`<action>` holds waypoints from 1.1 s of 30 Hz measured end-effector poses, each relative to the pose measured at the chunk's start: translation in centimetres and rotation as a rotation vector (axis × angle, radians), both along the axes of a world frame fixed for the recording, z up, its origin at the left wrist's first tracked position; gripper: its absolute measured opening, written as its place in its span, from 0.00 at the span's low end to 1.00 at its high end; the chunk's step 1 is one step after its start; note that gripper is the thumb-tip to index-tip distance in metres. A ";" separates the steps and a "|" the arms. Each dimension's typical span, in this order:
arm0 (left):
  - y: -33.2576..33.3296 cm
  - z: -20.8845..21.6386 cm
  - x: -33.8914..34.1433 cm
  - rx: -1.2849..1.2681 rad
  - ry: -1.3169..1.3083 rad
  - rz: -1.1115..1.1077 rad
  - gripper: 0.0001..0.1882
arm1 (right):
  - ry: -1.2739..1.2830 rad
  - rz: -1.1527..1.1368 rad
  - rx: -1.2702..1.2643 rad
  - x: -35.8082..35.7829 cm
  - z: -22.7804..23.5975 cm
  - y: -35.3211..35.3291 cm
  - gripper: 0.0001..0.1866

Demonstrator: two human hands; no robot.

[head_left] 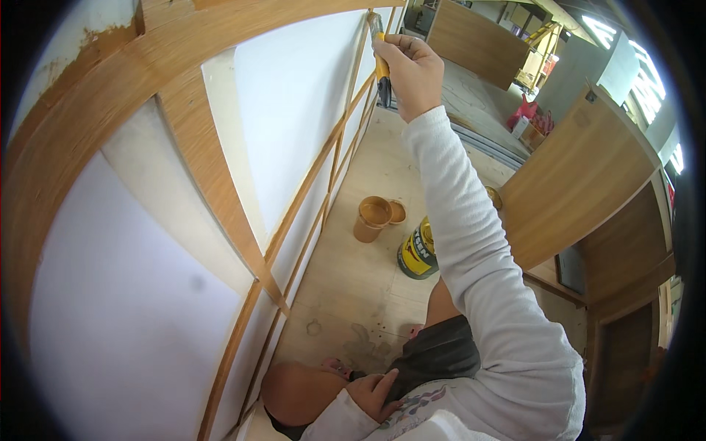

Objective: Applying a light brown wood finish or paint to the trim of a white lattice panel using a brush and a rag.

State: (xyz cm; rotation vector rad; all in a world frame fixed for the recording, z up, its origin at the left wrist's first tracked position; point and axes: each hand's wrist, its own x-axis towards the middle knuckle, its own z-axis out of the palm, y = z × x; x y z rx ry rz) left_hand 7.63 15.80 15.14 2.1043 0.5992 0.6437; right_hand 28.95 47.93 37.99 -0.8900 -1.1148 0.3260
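Observation:
My right hand is raised at the far end of the wooden lattice, its fingers closed around a paintbrush with a yellow and black handle. The brush points upward, its bristles at a brown wooden strip of the frame. Whether the bristles press on the wood is hard to tell. White panels fill the gaps between the strips. In my lap, my left hand rests on the dark shorts with its fingers stretched out, holding nothing.
On the pale floor stand a brown tub of brown paint, its lid beside it, and a yellow and dark green can, partly behind my right arm. Wooden cabinet pieces stand at the right. Farther back is a red bag.

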 end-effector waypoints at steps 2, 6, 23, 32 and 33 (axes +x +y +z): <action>0.1 0.0 -0.2 0.002 -0.009 0.004 0.34 | 0.006 -0.007 0.001 -0.3 0.0 0.3 0.12; 0.0 -0.4 -0.4 0.004 -0.021 0.007 0.35 | -0.017 -0.047 0.017 -0.6 -0.1 1.1 0.11; 0.0 -1.2 -0.7 0.009 -0.098 0.017 0.34 | 0.117 0.114 0.009 -1.3 1.0 1.3 0.10; 0.0 -0.9 -0.6 0.026 -0.073 0.029 0.33 | 0.056 0.078 -0.017 -0.9 1.3 1.4 0.11; 0.0 -0.9 -0.6 0.030 -0.077 0.031 0.33 | 0.041 0.072 -0.022 -0.8 1.4 1.3 0.13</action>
